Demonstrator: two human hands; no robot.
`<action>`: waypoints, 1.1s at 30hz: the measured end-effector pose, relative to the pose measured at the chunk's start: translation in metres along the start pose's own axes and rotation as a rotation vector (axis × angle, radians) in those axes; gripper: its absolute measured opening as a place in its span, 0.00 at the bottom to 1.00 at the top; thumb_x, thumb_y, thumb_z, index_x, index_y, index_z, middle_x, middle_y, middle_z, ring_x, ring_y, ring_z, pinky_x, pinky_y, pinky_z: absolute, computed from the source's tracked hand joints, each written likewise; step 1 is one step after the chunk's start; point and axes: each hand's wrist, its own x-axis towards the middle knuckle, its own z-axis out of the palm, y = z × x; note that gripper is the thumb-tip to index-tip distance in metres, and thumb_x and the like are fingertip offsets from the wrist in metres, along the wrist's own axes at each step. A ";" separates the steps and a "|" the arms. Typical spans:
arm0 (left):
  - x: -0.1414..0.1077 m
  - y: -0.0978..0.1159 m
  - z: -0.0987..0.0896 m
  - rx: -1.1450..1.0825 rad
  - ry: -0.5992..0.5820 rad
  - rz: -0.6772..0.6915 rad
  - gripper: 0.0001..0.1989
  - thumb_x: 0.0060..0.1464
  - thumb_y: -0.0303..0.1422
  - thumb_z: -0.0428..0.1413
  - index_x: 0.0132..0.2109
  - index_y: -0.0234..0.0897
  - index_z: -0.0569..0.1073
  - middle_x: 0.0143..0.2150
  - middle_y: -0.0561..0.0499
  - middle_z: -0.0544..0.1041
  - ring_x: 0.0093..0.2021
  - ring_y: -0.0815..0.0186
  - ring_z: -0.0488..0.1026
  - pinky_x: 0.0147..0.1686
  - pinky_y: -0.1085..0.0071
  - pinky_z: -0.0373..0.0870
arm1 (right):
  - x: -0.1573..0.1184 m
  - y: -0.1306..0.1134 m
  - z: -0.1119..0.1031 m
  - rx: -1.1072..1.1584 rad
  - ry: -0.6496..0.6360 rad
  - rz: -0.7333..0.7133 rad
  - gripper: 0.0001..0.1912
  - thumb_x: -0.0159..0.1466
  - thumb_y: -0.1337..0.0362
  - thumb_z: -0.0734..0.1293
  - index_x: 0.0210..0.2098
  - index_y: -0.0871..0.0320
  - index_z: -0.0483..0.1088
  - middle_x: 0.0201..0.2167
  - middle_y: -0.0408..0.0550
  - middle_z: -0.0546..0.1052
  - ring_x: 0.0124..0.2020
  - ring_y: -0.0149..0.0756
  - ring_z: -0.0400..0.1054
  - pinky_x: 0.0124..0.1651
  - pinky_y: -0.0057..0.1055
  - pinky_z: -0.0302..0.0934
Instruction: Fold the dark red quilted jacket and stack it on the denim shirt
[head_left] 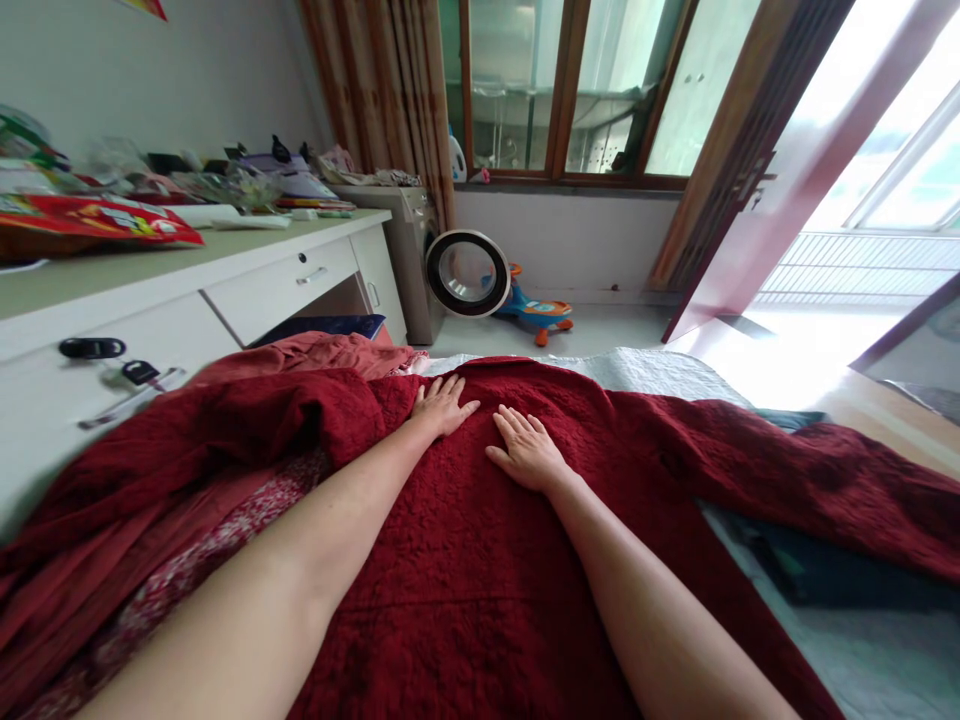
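A dark red long-sleeved garment (pixel 480 540), textured like a quilted jacket, lies spread out in front of me with its sleeves stretched to both sides. My left hand (pixel 444 405) rests flat on its upper part, fingers spread. Close by, to the right, my right hand (pixel 526 447) also lies flat on the cloth with its fingers extended. Neither hand grips the fabric. Under the garment's left sleeve are a paler red cloth (pixel 300 355) and a patterned red-and-white cloth (pixel 202 550).
A white desk (pixel 277 290) with clutter and a red snack bag (pixel 105 222) runs along the left. A washing machine with its round door (pixel 468 273) open stands beyond. A blue-and-orange ride-on toy (pixel 536 308) sits on the floor. At right is an open door (pixel 739 200).
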 end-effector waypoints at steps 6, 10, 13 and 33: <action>-0.021 -0.001 0.005 0.036 0.060 0.050 0.36 0.62 0.53 0.36 0.70 0.38 0.51 0.72 0.41 0.49 0.70 0.52 0.48 0.65 0.47 0.47 | -0.001 -0.001 0.001 -0.023 0.036 0.052 0.37 0.68 0.42 0.51 0.69 0.56 0.49 0.71 0.50 0.47 0.71 0.42 0.39 0.70 0.46 0.33; -0.037 -0.031 0.002 0.090 0.057 0.074 0.37 0.62 0.55 0.35 0.69 0.39 0.54 0.71 0.38 0.52 0.71 0.52 0.47 0.66 0.48 0.41 | -0.001 -0.002 0.000 -0.025 0.023 0.058 0.38 0.68 0.41 0.50 0.69 0.56 0.49 0.71 0.49 0.47 0.71 0.42 0.38 0.69 0.47 0.33; -0.039 -0.050 -0.006 0.110 0.011 0.019 0.37 0.62 0.55 0.37 0.69 0.35 0.55 0.71 0.37 0.52 0.70 0.53 0.49 0.65 0.54 0.46 | -0.001 -0.002 -0.001 -0.025 0.014 0.059 0.37 0.68 0.41 0.50 0.69 0.55 0.48 0.71 0.48 0.47 0.71 0.42 0.37 0.69 0.47 0.32; -0.063 0.003 0.011 -0.030 0.033 0.174 0.35 0.62 0.55 0.37 0.70 0.45 0.50 0.72 0.46 0.50 0.71 0.50 0.45 0.64 0.46 0.46 | 0.000 0.001 0.007 -0.063 0.103 0.162 0.35 0.69 0.43 0.49 0.68 0.54 0.52 0.71 0.49 0.48 0.70 0.46 0.40 0.68 0.49 0.35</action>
